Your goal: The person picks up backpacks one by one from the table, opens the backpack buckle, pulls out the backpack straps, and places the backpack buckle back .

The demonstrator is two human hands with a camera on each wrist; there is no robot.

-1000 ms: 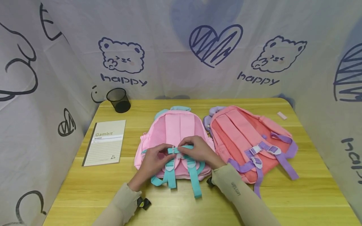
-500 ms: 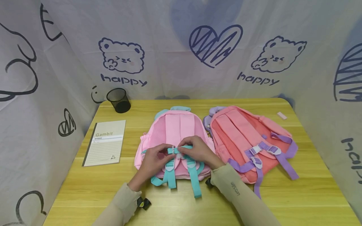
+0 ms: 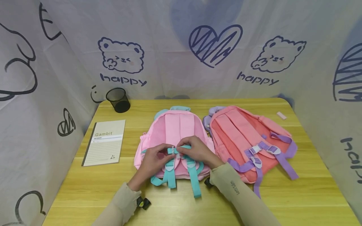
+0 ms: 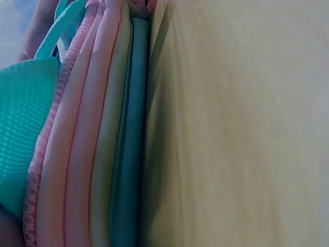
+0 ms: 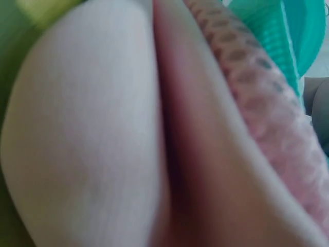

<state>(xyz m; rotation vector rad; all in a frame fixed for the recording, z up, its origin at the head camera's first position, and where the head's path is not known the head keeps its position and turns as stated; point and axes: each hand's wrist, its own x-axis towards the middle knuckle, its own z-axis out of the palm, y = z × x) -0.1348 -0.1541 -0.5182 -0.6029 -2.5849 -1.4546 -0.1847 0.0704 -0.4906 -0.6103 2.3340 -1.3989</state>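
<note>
A light pink backpack point(image 3: 173, 129) with teal straps lies back-up in the middle of the wooden table point(image 3: 181, 201). Both hands meet on its teal chest strap point(image 3: 174, 150). My left hand point(image 3: 155, 159) pinches the strap's left half at the white buckle. My right hand point(image 3: 196, 151) pinches the right half, fingers curled over it. The buckle itself is mostly hidden by the fingers. The left wrist view shows the bag's pink and teal edge point(image 4: 97, 154) lying on the table; the right wrist view is a blurred close-up of pink mesh point(image 5: 267, 103) and teal webbing.
A second, coral backpack point(image 3: 249, 141) with purple straps lies to the right. A Gambit notepad point(image 3: 105, 142) lies at the left, a black mesh pen cup point(image 3: 118, 99) at the back left, and a small pink eraser point(image 3: 282, 115) at the back right. Printed cloth walls surround the table.
</note>
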